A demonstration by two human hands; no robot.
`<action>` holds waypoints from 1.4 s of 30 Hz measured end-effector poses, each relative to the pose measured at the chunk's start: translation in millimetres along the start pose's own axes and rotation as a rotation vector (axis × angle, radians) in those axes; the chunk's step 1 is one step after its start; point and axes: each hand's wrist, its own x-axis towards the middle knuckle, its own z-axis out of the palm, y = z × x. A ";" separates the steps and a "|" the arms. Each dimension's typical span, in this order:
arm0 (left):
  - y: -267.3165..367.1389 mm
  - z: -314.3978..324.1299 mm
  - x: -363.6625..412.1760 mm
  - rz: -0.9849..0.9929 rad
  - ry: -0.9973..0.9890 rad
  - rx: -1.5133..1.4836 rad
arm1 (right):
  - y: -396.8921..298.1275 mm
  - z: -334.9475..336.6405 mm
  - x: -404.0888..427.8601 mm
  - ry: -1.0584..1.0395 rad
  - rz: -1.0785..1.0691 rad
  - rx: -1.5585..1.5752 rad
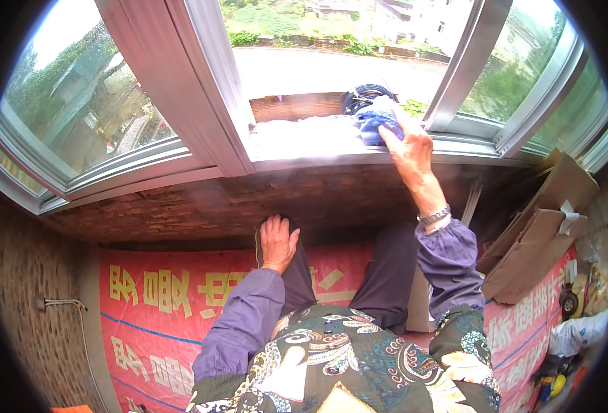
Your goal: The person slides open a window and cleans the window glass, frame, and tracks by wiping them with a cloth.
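Observation:
A blue cloth (pixel 375 123) is bunched in my right hand (pixel 412 149), which reaches out over the sill of the open window. The cloth lies against the bright window sill (pixel 309 139), next to the right-hand sash. My left hand (pixel 278 242) rests flat on my knee, fingers slightly apart, holding nothing. Just beyond the cloth sits a coil of dark cable or hose (pixel 364 95). Glare washes out much of the sill's surface.
Sliding window sashes (pixel 479 67) flank the opening. Below runs a rough brick wall (pixel 206 201). Folded cardboard (pixel 531 248) leans at the right, near a toy vehicle (pixel 572 302) and a white bag (pixel 577 333). Red printed sheeting (pixel 154 320) covers the floor; a cable (pixel 85 340) hangs at left.

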 end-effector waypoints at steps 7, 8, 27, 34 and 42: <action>3.1 1.3 1.8 -0.003 -0.013 -0.006 | -30.4 49.9 -9.9 -0.033 -0.202 -0.058; 4.3 1.8 2.4 -0.001 -0.015 -0.006 | -37.9 58.3 -10.5 -0.020 -0.228 -0.027; -3.0 -8.2 -1.6 -0.073 -0.087 -0.025 | -57.7 -44.3 -13.7 -0.037 0.165 0.543; 4.9 -0.2 1.8 -0.046 -0.090 -0.025 | 7.2 -9.2 -13.3 0.090 -0.048 0.140; 5.8 -0.1 1.8 -0.072 -0.065 -0.038 | 2.6 26.0 -6.5 0.115 -0.254 -0.137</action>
